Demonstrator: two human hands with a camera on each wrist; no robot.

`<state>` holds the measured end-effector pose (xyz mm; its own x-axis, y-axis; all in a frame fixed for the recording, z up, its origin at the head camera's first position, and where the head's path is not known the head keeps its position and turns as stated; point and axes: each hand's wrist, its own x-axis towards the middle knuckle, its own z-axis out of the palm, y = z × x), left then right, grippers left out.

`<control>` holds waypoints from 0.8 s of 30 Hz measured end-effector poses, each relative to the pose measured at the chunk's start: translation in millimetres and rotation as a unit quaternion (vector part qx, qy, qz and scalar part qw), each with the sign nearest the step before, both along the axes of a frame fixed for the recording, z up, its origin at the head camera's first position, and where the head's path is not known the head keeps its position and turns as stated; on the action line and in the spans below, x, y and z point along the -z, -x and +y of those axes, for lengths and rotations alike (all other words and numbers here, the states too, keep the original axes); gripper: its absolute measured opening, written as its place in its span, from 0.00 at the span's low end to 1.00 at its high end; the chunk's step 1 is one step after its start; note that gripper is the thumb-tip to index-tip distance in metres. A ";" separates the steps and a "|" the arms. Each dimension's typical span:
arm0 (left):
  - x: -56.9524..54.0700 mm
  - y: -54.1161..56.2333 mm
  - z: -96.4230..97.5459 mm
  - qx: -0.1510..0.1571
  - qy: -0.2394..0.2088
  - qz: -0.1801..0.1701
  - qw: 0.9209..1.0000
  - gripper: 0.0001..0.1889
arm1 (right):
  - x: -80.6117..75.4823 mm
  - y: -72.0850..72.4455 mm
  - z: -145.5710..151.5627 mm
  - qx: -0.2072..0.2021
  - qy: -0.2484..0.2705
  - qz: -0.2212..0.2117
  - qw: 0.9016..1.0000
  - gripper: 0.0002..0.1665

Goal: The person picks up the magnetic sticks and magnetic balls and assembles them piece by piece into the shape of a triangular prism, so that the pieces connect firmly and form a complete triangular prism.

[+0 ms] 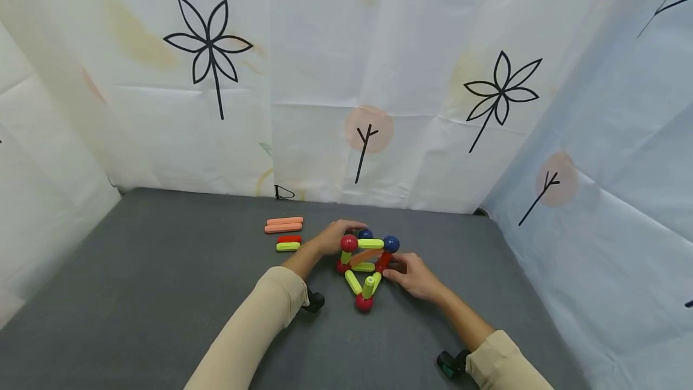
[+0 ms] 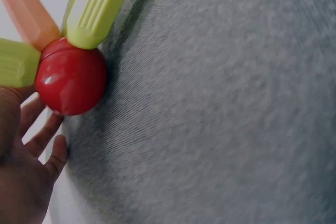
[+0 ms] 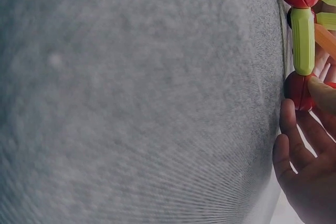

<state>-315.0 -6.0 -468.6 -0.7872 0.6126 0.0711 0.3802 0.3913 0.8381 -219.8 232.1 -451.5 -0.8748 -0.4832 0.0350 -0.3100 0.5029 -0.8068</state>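
Observation:
A frame of balls and sticks, with red balls, blue balls and lime sticks (image 1: 370, 244), stands between both hands. An orange stick (image 1: 366, 256) slants through it. My left hand (image 1: 337, 236) reaches round the back left, fingers curved over the rear blue ball (image 1: 366, 234); its fingertips are partly hidden. In the left wrist view a red ball (image 2: 72, 77) sits in front of that hand's fingers. My right hand (image 1: 415, 277) pinches the right-side red ball (image 3: 299, 92), thumb against it. At the front, a lime stick (image 1: 369, 286) points up from another red ball (image 1: 364, 303).
Left of the frame lie two orange sticks (image 1: 284, 228), a red stick (image 1: 289, 239) and a lime stick (image 1: 288, 247). The grey tabletop (image 1: 162, 281) ends at a white printed sheet (image 1: 314, 137) behind and at both sides.

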 end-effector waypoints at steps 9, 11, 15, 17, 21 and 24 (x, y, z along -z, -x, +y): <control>6.8 -3.9 2.9 -0.068 -0.018 0.002 0.997 0.16 | 0.0 -0.3 -0.2 0.000 -0.001 0.000 1.000 0.20; 4.9 -6.0 1.3 -0.080 -0.039 -0.006 0.996 0.16 | 0.6 0.1 0.1 0.000 -0.004 0.000 1.000 0.20; -5.5 -10.1 -5.6 -0.126 -0.109 -0.024 0.986 0.18 | 1.7 0.4 0.0 -0.007 0.003 0.006 1.000 0.20; -15.0 -12.1 -10.5 -0.150 -0.142 -0.025 0.978 0.20 | 2.2 0.6 -0.2 -0.011 0.002 0.011 1.000 0.20; -39.1 -18.9 -20.9 -0.167 -0.180 -0.007 0.969 0.19 | 1.9 0.4 -0.1 -0.007 -0.009 0.014 1.000 0.20; -57.8 -29.9 -26.6 -0.130 -0.197 0.019 0.972 0.18 | 1.7 -0.2 0.7 -0.004 -0.011 0.014 1.000 0.20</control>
